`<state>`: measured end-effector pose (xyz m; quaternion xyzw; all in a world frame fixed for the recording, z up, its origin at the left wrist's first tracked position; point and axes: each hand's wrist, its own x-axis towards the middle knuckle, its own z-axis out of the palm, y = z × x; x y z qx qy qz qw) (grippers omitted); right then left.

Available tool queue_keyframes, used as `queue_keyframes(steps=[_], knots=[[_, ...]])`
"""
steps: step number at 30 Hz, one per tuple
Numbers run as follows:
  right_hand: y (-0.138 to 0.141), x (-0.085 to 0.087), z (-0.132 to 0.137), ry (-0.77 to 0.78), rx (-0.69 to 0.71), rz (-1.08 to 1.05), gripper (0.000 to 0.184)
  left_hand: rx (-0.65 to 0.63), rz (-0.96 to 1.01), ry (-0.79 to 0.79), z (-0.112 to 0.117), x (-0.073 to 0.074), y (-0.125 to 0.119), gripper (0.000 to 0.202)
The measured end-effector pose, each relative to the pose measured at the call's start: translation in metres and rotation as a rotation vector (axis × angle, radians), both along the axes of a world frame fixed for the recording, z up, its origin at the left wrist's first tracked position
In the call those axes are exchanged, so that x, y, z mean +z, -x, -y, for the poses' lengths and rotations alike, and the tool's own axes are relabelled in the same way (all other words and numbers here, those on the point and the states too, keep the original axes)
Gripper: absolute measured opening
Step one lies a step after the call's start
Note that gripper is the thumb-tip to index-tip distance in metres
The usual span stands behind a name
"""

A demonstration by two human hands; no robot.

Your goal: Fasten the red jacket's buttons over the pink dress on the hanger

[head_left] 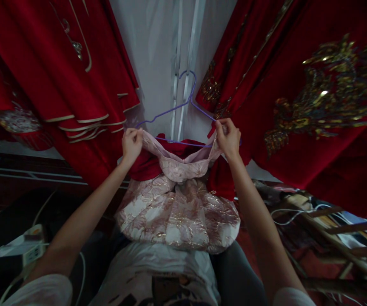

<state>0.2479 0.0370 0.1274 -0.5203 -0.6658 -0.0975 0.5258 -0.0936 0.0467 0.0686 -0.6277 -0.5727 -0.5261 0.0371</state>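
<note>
The pink brocade garment (177, 204) hangs in front of me, its upper edge stretched between both hands and its fuller lower part draping down just above my lap. My left hand (131, 144) has its grip closed tight on the left corner of that edge; my right hand (228, 137) is pinched shut on the right corner, right at the shoulder of the purple wire hanger (183, 106). I see the hanger's bar running just behind the top edge, with a fold of red lining (145, 165) showing beneath. Red embroidered robes (314, 106) hang on either side, against a white wall (157, 51).
</note>
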Motion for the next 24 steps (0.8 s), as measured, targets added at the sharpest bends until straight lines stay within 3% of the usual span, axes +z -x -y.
queue_keyframes(steps=[5, 12, 18, 24], knots=[[-0.004, 0.003, -0.002, -0.009, -0.002, -0.002, 0.035, 0.097, 0.028, 0.112, -0.026, -0.019, 0.043, 0.04], [-0.007, 0.005, -0.003, -0.023, 0.018, 0.011, 0.034, 0.018, 0.13, 0.046, -0.043, -0.035, 0.052, 0.042], [-0.008, 0.008, -0.001, -0.015, 0.011, 0.011, 0.035, -0.081, 0.073, -0.097, -0.051, -0.017, 0.043, 0.042], [-0.008, 0.01, 0.003, 0.008, 0.032, 0.015, 0.037, -0.223, -0.053, -0.131, -0.061, 0.016, 0.003, 0.043]])
